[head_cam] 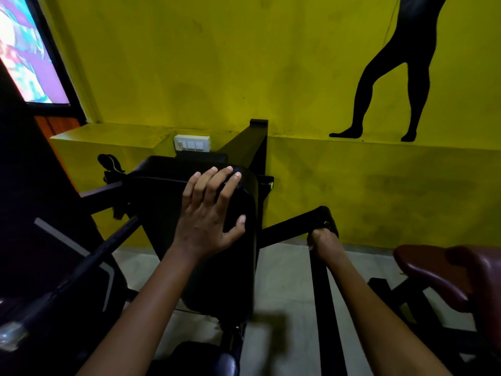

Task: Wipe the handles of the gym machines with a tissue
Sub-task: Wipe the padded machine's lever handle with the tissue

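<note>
Two hands: pad (217, 240), handle (326, 218).

I see a yellow wall (217, 63) with a black silhouette (385, 77) upper right; black pad (162, 213), maroon seat (447, 275) lower right.

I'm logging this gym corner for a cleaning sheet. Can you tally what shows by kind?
Hands: 2, left hand, right hand
Black padded machine cushion: 1
Black machine handle: 1
Maroon padded seat: 1
White wall switch plate: 1
Total: 6
</note>
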Demonstrator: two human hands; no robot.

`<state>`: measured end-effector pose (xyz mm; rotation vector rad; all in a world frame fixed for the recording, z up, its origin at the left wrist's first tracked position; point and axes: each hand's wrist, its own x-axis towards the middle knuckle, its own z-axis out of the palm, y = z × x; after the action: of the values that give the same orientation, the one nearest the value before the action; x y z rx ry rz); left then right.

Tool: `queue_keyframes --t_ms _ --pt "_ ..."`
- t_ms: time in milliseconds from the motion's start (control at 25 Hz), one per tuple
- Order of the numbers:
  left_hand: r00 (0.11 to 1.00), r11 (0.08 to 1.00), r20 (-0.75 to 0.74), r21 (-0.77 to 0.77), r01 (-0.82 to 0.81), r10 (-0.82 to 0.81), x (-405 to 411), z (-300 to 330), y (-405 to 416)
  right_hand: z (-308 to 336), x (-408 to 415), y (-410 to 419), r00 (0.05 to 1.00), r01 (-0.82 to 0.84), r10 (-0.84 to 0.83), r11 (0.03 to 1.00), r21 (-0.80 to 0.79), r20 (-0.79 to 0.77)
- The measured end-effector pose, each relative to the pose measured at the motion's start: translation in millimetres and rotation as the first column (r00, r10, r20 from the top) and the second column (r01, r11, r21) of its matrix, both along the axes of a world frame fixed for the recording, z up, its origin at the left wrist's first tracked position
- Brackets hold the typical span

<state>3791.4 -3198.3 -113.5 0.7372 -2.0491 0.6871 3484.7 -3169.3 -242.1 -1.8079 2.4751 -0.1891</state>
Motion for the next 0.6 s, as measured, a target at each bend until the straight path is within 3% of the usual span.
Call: queue_keyframes --t_ms 600 --pt "0.999 0.994 0.022 0.102 0.033 -0.036 2 2 5 6 53 101 0.995 0.097 -0.097 0.995 -0.002 0.038"
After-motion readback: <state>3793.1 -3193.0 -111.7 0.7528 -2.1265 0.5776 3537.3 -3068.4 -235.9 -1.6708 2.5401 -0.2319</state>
